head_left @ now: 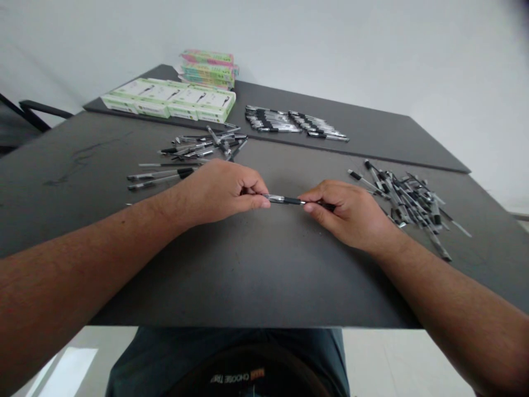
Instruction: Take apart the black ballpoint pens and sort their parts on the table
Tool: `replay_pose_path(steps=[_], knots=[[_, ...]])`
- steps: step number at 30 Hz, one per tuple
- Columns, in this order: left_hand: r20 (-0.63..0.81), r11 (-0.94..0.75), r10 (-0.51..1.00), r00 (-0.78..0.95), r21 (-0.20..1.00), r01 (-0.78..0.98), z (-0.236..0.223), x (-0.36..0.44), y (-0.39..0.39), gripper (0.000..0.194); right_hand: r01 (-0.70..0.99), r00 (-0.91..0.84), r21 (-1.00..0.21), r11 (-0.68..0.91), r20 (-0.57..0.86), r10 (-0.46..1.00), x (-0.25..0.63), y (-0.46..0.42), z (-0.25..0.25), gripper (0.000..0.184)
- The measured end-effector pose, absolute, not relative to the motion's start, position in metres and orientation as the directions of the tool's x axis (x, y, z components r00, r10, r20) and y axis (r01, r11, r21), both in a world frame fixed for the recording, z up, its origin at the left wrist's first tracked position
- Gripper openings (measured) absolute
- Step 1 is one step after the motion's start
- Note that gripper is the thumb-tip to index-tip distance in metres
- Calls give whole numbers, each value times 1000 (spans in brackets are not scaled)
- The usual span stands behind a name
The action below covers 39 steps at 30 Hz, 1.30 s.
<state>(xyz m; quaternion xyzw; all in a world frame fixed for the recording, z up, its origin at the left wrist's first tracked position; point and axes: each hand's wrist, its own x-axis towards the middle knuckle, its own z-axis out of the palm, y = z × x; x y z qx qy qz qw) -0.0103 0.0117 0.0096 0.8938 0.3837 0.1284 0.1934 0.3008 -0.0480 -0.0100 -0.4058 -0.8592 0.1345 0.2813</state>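
Observation:
Above the middle of the table, a clear pen [285,199] with a black grip lies level between my two hands. My left hand [231,190] is closed on its barrel. My right hand [343,212] pinches at the tip end, where a dark piece like a pen cap [328,207] shows partly between the fingers; the rest of it is hidden. Beyond my left hand is a loose pile of pens [202,146], with several more pens [159,179] beside the wrist. To the right of my right hand lies a heap of pens and parts [413,198].
Pens in two neat rows [273,120] lie on the raised back panel [380,127]. At the back left stand white and green boxes [173,99] and a stack of colourful packs [209,69]. A chair [41,113] is at the far left. The table's front edge [248,326] is near my lap.

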Motion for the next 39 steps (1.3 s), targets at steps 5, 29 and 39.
replay_pose_path(steps=[5, 29, 39], knots=[[76, -634, 722, 688, 470, 614, 10, -9, 11, 35, 609, -514, -468, 640, 382, 768, 300, -48, -10, 19], [76, -631, 717, 693, 494, 598, 11, -9, 7, 32, 622, -504, -468, 628, 375, 778, 297, -52, -8, 18], [91, -638, 709, 699, 504, 582, 9, -4, 7, 32, 624, -510, -475, 621, 355, 784, 296, -50, -9, 17]])
